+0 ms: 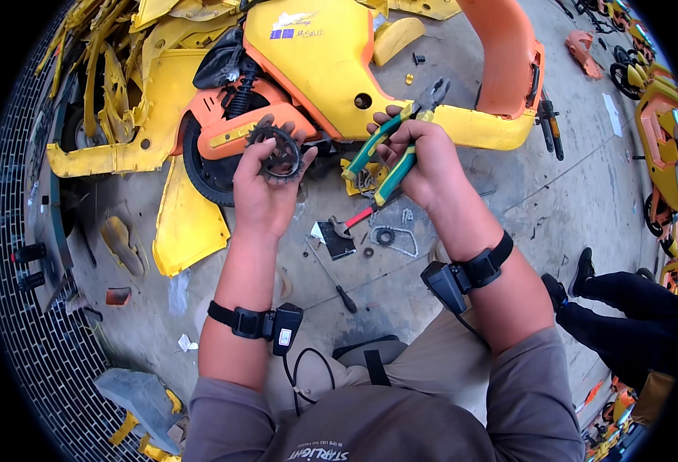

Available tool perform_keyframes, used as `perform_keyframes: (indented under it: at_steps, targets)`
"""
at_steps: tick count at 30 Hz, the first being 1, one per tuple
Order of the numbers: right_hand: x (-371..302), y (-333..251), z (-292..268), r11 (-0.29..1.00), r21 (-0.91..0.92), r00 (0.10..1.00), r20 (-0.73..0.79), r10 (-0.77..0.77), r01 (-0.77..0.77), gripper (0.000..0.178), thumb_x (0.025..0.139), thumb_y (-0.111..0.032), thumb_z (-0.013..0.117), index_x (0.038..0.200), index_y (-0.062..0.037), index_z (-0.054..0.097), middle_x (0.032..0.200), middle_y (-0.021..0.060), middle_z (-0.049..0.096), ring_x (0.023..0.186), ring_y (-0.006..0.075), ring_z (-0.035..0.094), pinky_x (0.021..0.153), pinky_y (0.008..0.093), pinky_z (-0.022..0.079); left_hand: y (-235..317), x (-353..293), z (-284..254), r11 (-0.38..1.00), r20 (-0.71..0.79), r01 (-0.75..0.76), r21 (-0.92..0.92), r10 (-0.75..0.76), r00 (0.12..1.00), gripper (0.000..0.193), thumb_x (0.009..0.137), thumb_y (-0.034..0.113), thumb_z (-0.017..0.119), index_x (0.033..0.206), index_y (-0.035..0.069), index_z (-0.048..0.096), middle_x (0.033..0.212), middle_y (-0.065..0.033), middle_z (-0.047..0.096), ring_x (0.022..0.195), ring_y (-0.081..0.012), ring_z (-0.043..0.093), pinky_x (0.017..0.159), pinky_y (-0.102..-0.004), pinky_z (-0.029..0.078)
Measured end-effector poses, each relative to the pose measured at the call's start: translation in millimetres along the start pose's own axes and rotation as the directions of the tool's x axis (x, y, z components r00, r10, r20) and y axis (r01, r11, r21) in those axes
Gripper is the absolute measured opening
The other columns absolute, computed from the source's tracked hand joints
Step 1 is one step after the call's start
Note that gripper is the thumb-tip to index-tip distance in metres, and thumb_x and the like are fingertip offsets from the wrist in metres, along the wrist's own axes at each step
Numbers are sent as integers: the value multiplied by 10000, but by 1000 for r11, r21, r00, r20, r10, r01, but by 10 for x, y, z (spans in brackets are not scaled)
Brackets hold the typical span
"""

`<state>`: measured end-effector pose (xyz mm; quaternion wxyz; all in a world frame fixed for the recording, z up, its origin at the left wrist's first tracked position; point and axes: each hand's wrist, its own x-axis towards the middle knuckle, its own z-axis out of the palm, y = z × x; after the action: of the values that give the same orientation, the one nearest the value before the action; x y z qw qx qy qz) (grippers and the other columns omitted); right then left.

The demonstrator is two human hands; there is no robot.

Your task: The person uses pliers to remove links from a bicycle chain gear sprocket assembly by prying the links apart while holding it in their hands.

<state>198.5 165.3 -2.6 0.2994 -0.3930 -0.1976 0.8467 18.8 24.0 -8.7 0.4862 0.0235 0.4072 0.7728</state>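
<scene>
In my left hand (266, 189) is a dark, toothed sprocket ring (281, 156), gripped between thumb and fingers. My right hand (429, 158) is closed round the green-and-yellow handles of a pair of pliers (386, 160), whose metal jaws point up and away to the right. Both hands are raised in front of a yellow and orange scooter (316, 61) that lies across the far side. Below them on the floor are a red-handled hammer (352, 221), a chain loop (402, 240) around a small sprocket (384, 236), and a screwdriver (345, 299).
Yellow body panels (162, 92) are heaped at the far left, with a loose panel (189, 219) nearer. A person in dark trousers (624, 300) is at the right. Farther right, orange-yellow scooters (666, 131) stand in a row. A grey block (135, 396) sits at lower left.
</scene>
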Motion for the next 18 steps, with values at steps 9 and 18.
perform_keyframes:
  at_steps: [9,18]
  targets:
    - [-65,114,79,926,-365,986,-95,-138,95,444,829,42,520,1271,0,538,1166,143,636,1049,258,634,848,355,512,-3,-38,-7,989,69,-15,146,5,998,497,976,173,519,1468,107,483,1362,-130,616,1279,-285,595,1093,-527,473]
    - [-329,207,167,-7,-900,865,420,-274,435,399,799,34,555,1195,50,591,1122,291,650,1095,485,603,947,513,489,103,-25,-25,997,135,-50,58,41,990,446,1039,294,502,1439,97,510,1294,-145,664,1218,-293,639,1064,-533,503]
